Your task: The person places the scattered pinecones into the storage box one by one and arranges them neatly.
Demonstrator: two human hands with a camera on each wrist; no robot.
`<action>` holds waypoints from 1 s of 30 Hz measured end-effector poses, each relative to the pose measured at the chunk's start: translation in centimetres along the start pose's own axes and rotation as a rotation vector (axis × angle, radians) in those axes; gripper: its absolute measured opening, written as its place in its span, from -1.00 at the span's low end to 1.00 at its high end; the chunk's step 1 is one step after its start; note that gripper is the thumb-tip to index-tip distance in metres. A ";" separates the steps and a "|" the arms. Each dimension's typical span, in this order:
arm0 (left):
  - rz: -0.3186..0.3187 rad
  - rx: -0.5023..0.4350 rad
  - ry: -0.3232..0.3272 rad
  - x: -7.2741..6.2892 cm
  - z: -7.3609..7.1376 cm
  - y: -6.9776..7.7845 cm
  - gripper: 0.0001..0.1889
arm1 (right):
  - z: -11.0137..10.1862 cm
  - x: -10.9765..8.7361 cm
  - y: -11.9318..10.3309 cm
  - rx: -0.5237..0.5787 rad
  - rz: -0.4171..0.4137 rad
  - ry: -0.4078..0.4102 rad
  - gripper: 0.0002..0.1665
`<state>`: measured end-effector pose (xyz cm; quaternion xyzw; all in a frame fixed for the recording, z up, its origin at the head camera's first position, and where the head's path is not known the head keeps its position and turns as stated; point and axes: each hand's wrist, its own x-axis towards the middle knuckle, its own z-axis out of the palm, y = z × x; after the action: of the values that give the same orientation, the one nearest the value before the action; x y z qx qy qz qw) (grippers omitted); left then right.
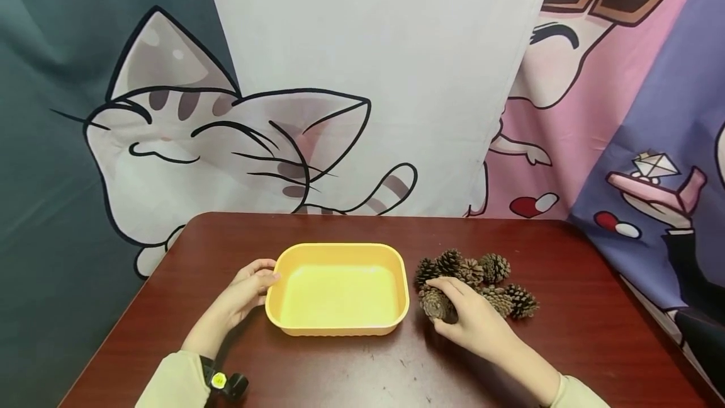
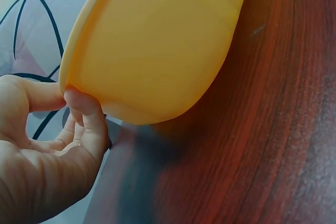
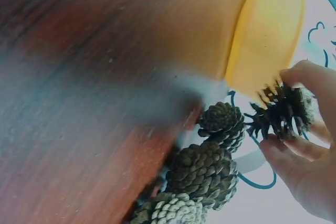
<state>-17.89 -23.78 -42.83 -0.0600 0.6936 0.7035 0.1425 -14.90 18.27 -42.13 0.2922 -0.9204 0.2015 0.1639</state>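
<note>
A yellow rectangular tray (image 1: 340,331) stands on the table, its inside bare. My left hand (image 1: 247,291) pinches its left rim between thumb and fingers, and the left wrist view shows the thumb on the rim of the yellow tray (image 2: 157,51). At the tray's right, my right hand (image 1: 472,317) grips a pinecone (image 1: 435,303). In the right wrist view this pinecone (image 3: 283,111) sits between the thumb and fingers, apart from the others. Several more pinecones (image 1: 495,267) lie grouped behind and beside the right hand, partly hidden by it.
The dark red wooden table (image 1: 362,370) carries the tray and pinecones. Behind its far edge hangs a cloth backdrop (image 1: 374,36) printed with a cartoon cat. A small black device (image 1: 226,384) is strapped to the left wrist.
</note>
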 end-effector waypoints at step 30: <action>0.011 -0.048 0.073 -0.1 0.7 0.0 -0.57 | 4.6 7.9 -6.4 0.557 0.109 -0.016 -0.31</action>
<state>-17.77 -23.10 -42.75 -0.0853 0.6817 0.7181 0.1116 -18.05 7.62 -41.02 0.2775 -0.8453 0.4527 0.0590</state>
